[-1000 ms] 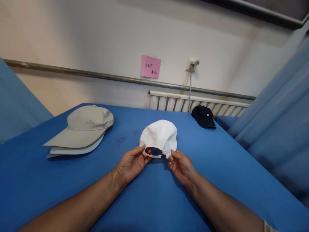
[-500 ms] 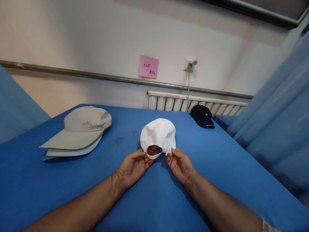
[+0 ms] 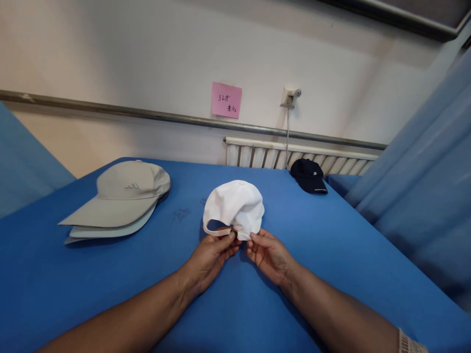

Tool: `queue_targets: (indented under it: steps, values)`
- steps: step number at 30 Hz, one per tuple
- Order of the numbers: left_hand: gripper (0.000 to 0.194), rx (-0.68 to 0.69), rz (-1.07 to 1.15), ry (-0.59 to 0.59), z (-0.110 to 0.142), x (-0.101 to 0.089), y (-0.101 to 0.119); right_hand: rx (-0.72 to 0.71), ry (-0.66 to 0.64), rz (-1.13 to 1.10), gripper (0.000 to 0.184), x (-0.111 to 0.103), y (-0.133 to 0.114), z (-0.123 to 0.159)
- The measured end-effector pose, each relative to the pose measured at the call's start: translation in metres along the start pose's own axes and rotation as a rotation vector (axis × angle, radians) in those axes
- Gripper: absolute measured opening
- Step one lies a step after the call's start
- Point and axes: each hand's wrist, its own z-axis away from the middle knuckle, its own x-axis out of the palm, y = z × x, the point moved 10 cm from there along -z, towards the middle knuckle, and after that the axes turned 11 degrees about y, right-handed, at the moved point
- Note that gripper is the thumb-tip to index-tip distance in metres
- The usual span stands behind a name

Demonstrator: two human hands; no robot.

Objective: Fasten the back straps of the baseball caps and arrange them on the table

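A white cap lies on the blue table in front of me, its back strap toward me. My left hand pinches the strap near its small buckle. My right hand pinches the strap and the cap's rear edge from the right. The two hands almost touch at the strap.
Two stacked beige caps lie at the left of the table. A black cap sits at the far right edge by a radiator. Blue curtains hang at both sides. A pink note and a wall socket are on the wall.
My hands have drawn together at the back strap, closing its opening. The white cap has shifted slightly left.
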Motion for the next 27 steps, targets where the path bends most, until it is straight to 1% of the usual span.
queue_targets:
  steps: [2, 5, 7, 10, 12, 15, 17, 19, 21, 23, 25, 27]
  values:
    - [0.005, -0.006, 0.073, 0.049, -0.004, -0.005, 0.006, 0.034, -0.014, 0.026, 0.021, 0.0, 0.005, 0.001]
    - [0.014, -0.035, 0.189, 0.098, -0.009, -0.013, 0.015, 0.051, 0.003, 0.051, 0.019, -0.003, 0.005, -0.001]
    - [0.019, -0.058, 0.255, 0.097, -0.011, -0.014, 0.02, 0.045, 0.038, 0.041, 0.019, -0.007, 0.002, -0.003]
    - [0.021, -0.092, 0.329, 0.048, -0.011, -0.011, 0.027, 0.052, 0.085, 0.014, 0.018, -0.01, -0.001, -0.006]
    - [0.022, -0.143, 0.349, 0.007, -0.007, -0.006, 0.025, 0.062, 0.084, -0.008, 0.017, -0.009, -0.002, -0.007]
    - [0.022, -0.275, 0.335, -0.035, -0.001, 0.0, 0.013, 0.028, 0.091, -0.062, 0.021, -0.01, -0.01, -0.012]
    - [0.023, -0.34, 0.304, -0.052, 0.004, 0.002, 0.006, -0.03, 0.142, -0.096, 0.024, -0.018, -0.022, -0.017]
    - [0.025, -0.357, 0.262, -0.045, 0.005, 0.001, 0.004, -0.096, 0.219, -0.111, 0.024, -0.031, -0.037, -0.023]
    - [0.026, -0.333, 0.22, -0.014, 0.003, -0.003, 0.007, -0.159, 0.309, -0.107, 0.019, -0.047, -0.053, -0.028]
    - [0.025, -0.261, 0.189, 0.031, -0.003, -0.009, 0.016, -0.21, 0.391, -0.114, 0.022, -0.062, -0.068, -0.032]
    - [0.02, -0.137, 0.202, 0.085, -0.01, -0.017, 0.032, -0.244, 0.425, -0.143, 0.03, -0.07, -0.079, -0.033]
    - [0.017, -0.005, 0.253, 0.126, -0.017, -0.025, 0.049, -0.264, 0.417, -0.175, 0.037, -0.072, -0.087, -0.033]
